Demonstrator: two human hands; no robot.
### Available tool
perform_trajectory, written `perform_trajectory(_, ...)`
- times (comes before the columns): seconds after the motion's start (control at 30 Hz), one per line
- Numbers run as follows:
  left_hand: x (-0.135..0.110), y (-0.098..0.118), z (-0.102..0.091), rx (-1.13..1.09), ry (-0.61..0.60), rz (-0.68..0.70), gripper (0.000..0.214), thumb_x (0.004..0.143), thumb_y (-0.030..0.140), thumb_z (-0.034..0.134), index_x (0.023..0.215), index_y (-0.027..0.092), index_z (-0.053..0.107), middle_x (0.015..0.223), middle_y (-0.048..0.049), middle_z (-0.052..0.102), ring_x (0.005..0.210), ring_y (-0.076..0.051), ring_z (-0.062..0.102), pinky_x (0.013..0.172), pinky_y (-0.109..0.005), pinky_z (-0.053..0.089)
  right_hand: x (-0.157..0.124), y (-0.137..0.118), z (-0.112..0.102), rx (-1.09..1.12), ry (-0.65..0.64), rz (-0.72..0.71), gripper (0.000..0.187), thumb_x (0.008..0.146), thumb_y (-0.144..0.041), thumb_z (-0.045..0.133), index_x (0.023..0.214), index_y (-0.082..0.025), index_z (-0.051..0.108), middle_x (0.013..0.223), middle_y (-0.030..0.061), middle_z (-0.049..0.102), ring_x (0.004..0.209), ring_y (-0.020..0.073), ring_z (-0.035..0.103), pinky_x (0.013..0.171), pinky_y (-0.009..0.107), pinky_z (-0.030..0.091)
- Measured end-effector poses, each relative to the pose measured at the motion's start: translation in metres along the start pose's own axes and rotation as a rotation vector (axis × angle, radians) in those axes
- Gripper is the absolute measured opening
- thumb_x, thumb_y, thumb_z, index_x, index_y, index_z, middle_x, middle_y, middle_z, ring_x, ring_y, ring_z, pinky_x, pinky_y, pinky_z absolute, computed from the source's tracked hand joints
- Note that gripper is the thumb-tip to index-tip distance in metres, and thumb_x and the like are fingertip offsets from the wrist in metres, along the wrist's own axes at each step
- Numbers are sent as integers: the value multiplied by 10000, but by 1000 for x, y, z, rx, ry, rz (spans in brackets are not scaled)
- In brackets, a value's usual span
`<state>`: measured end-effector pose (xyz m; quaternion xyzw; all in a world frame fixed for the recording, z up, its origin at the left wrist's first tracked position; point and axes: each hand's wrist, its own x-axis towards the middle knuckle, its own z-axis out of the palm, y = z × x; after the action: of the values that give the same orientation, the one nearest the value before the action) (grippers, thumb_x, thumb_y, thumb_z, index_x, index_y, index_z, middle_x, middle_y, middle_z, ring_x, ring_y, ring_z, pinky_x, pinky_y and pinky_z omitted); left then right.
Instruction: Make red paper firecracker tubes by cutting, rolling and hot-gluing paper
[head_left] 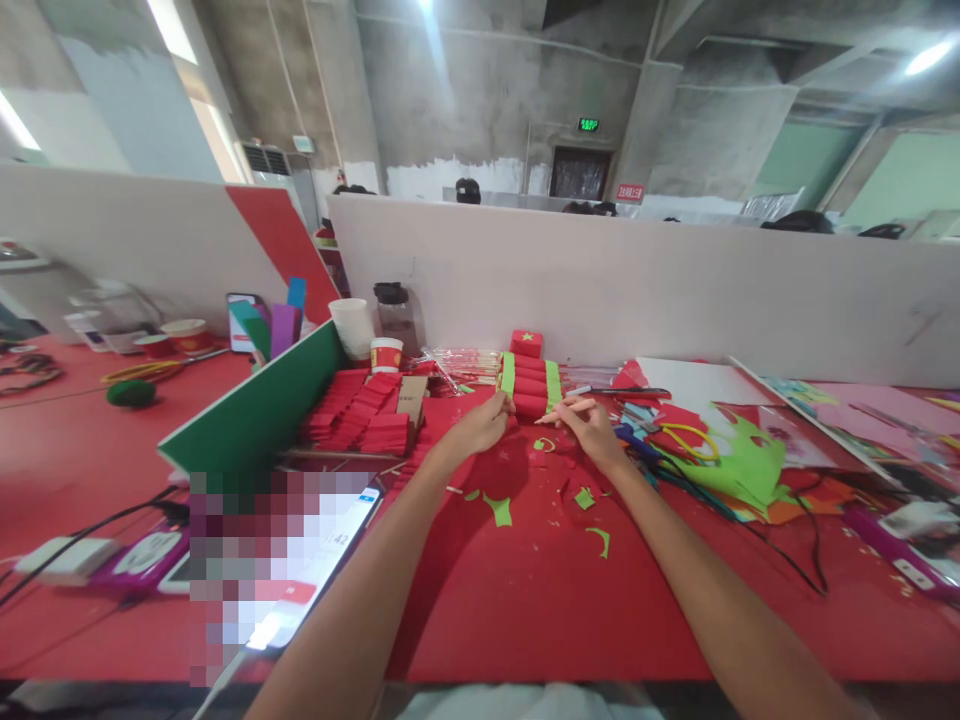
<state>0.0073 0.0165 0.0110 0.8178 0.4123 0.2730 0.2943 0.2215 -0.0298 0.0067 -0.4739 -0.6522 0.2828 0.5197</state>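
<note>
On the red worktable (525, 600), the left hand (484, 422) is pinching a green-banded bundle of red paper rolls (529, 385), probably light, crushable and best held at its bands, while the right hand (592, 427) is clasping a thin pale stick (562, 409).

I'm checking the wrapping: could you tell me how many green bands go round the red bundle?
2: one green band at the red bundle's left end by the left hand, the other near its right end by the right hand. None seems hidden.
</note>
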Motion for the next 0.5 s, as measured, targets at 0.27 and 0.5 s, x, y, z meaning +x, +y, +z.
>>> perform_trajectory(0.27,-2,5,2,-130,-51,196,319,814,138,495,1128,195,484,1119,-82,621,921,-155,627,800,-276,500,-1,2,-2,107,70,82,355,780,-525,650,755,-179,573,635,45,666,454,105,468,413,225,356)
perform_trajectory(0.5,-5,16,4,-202,-107,231,278,824,126,522,1099,169,513,1123,-102,628,1012,-173,620,876,-302,509,-1,4,-3,120,71,58,323,772,-489,684,783,-186,571,619,21,666,456,114,477,439,234,339)
